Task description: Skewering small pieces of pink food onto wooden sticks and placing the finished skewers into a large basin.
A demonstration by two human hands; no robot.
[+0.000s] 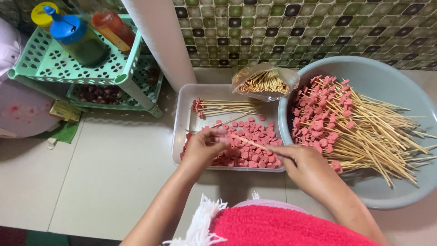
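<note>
My right hand (304,163) grips a thin bamboo skewer (249,142) that points left over a clear plastic tub (183,119). My left hand (205,145) pinches at the skewer's tip, fingers closed, probably on a pink sausage slice; the slice itself is hidden. The tub holds many pink sausage slices (255,150) and a few loaded skewers (223,107) along its far side. To the right, a large grey basin (387,73) is heaped with finished skewers (355,127).
A plastic bag of bare skewers (264,83) rests on the tub's far rim. A green plastic rack (54,64) with bottles stands at the left, next to a white pipe (161,41). A tiled wall runs behind. Red cloth (291,228) covers my lap.
</note>
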